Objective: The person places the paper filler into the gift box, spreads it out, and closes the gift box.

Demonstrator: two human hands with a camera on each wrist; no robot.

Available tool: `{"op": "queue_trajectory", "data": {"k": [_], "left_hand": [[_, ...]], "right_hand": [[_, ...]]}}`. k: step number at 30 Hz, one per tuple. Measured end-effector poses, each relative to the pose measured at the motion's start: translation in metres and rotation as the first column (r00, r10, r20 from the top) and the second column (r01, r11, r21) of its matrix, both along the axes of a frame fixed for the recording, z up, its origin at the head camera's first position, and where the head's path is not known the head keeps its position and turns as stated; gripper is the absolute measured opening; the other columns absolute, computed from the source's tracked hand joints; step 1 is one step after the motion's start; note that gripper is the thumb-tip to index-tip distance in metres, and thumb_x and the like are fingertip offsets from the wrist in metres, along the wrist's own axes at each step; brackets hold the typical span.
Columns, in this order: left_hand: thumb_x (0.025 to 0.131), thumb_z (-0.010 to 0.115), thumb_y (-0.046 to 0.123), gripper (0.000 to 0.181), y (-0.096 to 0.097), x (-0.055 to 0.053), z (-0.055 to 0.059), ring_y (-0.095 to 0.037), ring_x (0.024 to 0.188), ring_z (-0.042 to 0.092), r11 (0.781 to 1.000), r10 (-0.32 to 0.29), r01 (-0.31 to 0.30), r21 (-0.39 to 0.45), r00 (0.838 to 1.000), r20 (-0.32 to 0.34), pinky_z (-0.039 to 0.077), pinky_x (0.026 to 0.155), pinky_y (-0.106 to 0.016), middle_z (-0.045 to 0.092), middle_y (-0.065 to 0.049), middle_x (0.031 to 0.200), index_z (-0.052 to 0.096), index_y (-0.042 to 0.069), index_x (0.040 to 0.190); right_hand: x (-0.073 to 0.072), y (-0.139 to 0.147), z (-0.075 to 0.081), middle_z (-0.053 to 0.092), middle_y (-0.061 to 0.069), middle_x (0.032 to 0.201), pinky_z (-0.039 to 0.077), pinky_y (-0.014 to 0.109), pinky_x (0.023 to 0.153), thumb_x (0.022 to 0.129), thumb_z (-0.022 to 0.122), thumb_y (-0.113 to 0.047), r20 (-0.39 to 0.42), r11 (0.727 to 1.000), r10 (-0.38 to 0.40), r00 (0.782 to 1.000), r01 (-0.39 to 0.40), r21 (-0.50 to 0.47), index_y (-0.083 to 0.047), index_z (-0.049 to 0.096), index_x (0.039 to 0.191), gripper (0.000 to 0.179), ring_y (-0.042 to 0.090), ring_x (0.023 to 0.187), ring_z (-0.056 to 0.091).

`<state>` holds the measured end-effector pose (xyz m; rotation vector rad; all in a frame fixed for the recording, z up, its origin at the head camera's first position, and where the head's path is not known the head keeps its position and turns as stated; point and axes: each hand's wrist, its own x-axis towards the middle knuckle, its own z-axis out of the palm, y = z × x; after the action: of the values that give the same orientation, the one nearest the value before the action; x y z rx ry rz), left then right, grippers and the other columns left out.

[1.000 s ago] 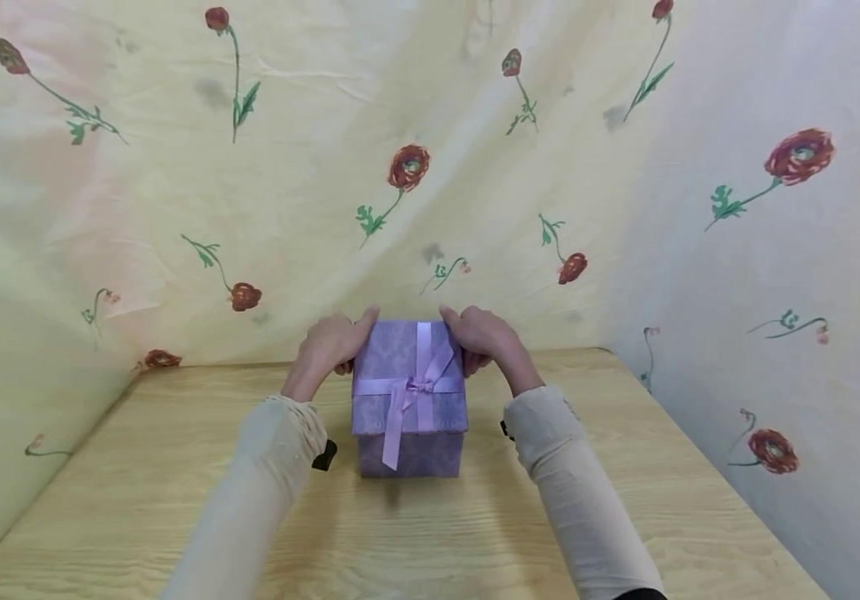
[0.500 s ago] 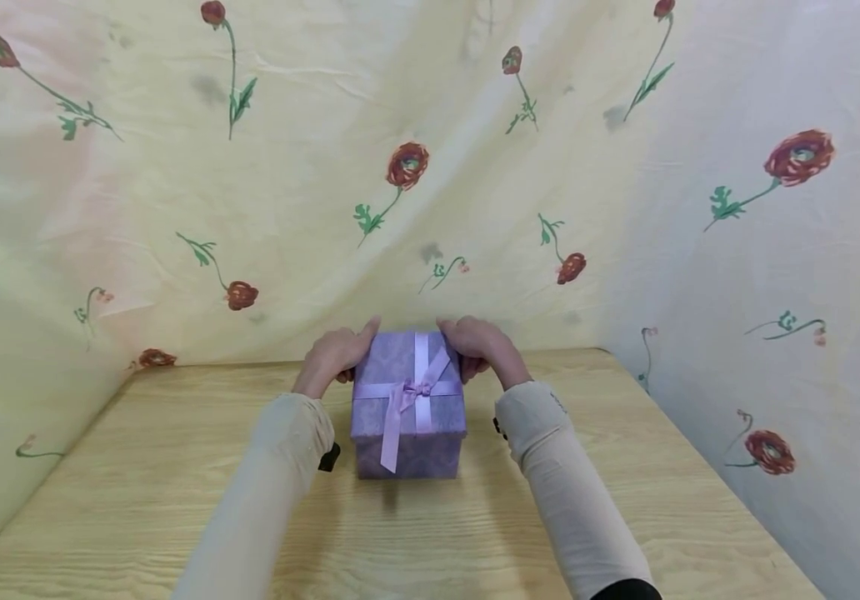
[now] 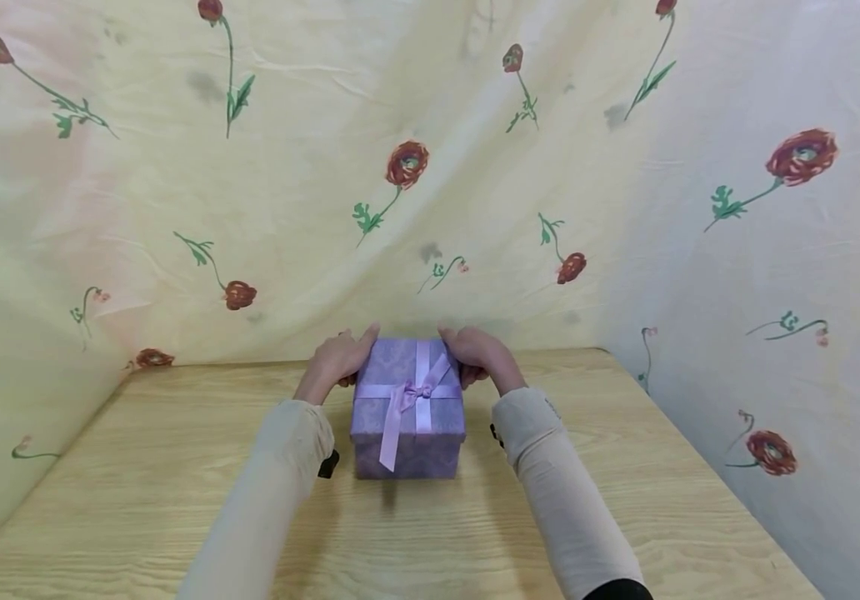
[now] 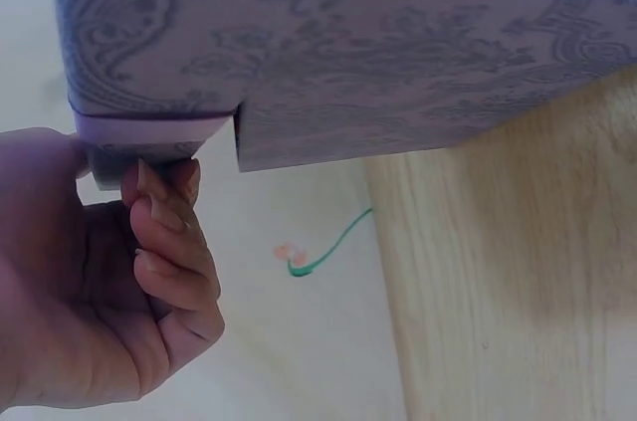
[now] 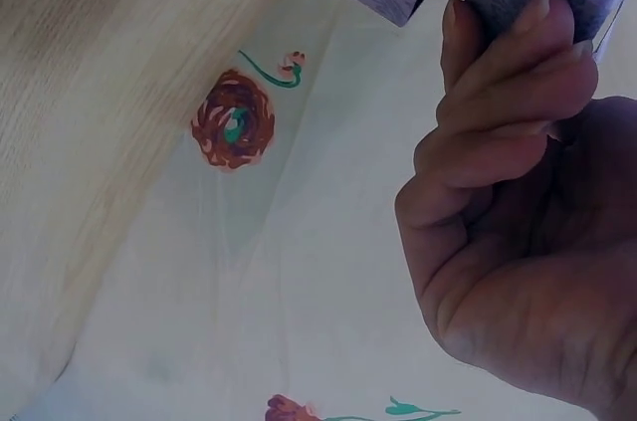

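A purple gift box (image 3: 406, 460) with a damask-like pattern stands on the wooden table. Its lid (image 3: 387, 360) lies over the top, crossed by a lilac ribbon tied in a bow (image 3: 418, 390). My left hand (image 3: 337, 357) grips the lid's far left side, thumb on top and fingers curled underneath. On the far right my right hand (image 3: 481, 343) grips it the same way. The left wrist view shows fingertips (image 4: 164, 212) at the lid's lower edge, with a gap beside the box wall (image 4: 398, 93). In the right wrist view, curled fingers (image 5: 498, 132) pinch the lid's rim.
A pale cloth with red flowers (image 3: 407, 165) hangs right behind the box and along both sides. The light wooden table (image 3: 587, 467) extends around the box. A black band (image 3: 617, 590) sits on the right sleeve.
Both hands have moved down a little with the lid's far side, so the lid sits lower and flatter over the box. Their grip on it is the same.
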<state>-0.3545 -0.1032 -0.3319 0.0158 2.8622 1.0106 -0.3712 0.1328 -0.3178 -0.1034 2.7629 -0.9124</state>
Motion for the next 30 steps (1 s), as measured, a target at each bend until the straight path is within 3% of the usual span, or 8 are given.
{"op": "queue_trajectory", "data": {"k": [3,8,10,13,16,17,21,30], "left_hand": [[0.108,0.029,0.061,0.086,-0.002,-0.001,-0.003,-0.015,0.044,0.047,1.0,0.003,-0.003,0.014,1.0,-0.004,0.041,0.045,-0.027,0.054,-0.006,0.055,0.021,-0.004,0.163],[0.107,0.027,0.065,0.087,-0.006,-0.011,-0.015,-0.019,0.045,0.053,1.0,-0.005,0.005,0.012,1.0,-0.021,0.044,0.048,-0.031,0.059,-0.01,0.056,0.026,-0.004,0.162],[0.103,0.022,0.073,0.095,-0.013,-0.029,-0.035,-0.02,0.046,0.053,0.999,-0.034,0.035,0.028,0.998,-0.056,0.043,0.047,-0.032,0.059,-0.008,0.055,0.054,-0.006,0.146],[0.099,0.023,0.079,0.098,-0.015,-0.034,-0.042,-0.024,0.049,0.056,0.998,-0.028,0.03,0.048,0.998,-0.052,0.044,0.049,-0.035,0.06,-0.009,0.056,0.075,-0.004,0.098],[0.1,0.029,0.077,0.087,-0.013,-0.028,-0.041,-0.025,0.051,0.059,0.997,-0.001,0.004,0.075,0.999,-0.043,0.042,0.047,-0.034,0.06,-0.009,0.056,0.064,0.005,0.066],[0.102,0.033,0.072,0.083,-0.008,-0.013,-0.027,-0.028,0.054,0.061,0.998,0.026,-0.025,0.066,0.999,-0.019,0.044,0.048,-0.035,0.062,-0.012,0.058,0.063,0.005,0.064],[0.105,0.035,0.062,0.074,-0.004,-0.003,-0.028,-0.024,0.051,0.057,0.997,0.038,-0.033,0.07,0.997,-0.074,0.038,0.046,-0.03,0.057,-0.008,0.054,0.057,0.008,0.061],[0.107,0.037,0.056,0.064,-0.001,-0.001,-0.038,-0.019,0.051,0.053,0.995,0.087,-0.08,0.06,0.988,-0.131,0.039,0.05,-0.032,0.055,-0.006,0.056,0.05,0.012,0.062]], "right_hand": [[0.001,-0.002,-0.001,0.059,0.008,0.049,0.035,0.025,0.039,0.113,0.028,-0.048,-0.004,1.0,-0.011,1.0,0.011,-0.006,-0.002,0.063,0.059,0.079,0.014,0.04,0.051],[0.003,-0.003,-0.003,0.059,0.007,0.05,0.034,0.025,0.039,0.112,0.031,-0.049,-0.01,1.0,-0.026,1.0,0.026,0.001,-0.003,0.062,0.058,0.077,0.015,0.041,0.05],[0.003,-0.003,-0.005,0.058,0.007,0.049,0.034,0.025,0.039,0.112,0.032,-0.048,-0.009,1.0,-0.028,1.0,0.028,0.0,-0.004,0.062,0.057,0.076,0.015,0.041,0.051],[0.002,-0.002,-0.009,0.058,0.007,0.048,0.032,0.024,0.038,0.112,0.032,-0.045,-0.019,1.0,-0.009,1.0,0.009,-0.002,-0.003,0.062,0.056,0.076,0.015,0.04,0.05],[0.001,0.001,-0.013,0.057,0.006,0.046,0.03,0.024,0.037,0.113,0.033,-0.042,-0.038,1.0,0.018,0.999,-0.018,0.004,-0.003,0.061,0.055,0.075,0.015,0.039,0.049],[0.001,0.001,-0.014,0.057,0.006,0.046,0.03,0.024,0.037,0.113,0.033,-0.042,-0.042,1.0,0.024,0.999,-0.024,0.001,-0.003,0.061,0.056,0.074,0.015,0.039,0.048],[0.0,0.002,-0.017,0.057,0.006,0.046,0.029,0.024,0.037,0.112,0.034,-0.043,-0.039,1.0,0.023,0.999,-0.023,-0.008,-0.005,0.059,0.056,0.072,0.015,0.039,0.047],[-0.002,-0.001,-0.027,0.055,0.005,0.046,0.026,0.023,0.036,0.112,0.037,-0.044,-0.042,1.0,-0.009,0.999,0.009,-0.015,-0.009,0.055,0.059,0.067,0.013,0.038,0.046]]}}
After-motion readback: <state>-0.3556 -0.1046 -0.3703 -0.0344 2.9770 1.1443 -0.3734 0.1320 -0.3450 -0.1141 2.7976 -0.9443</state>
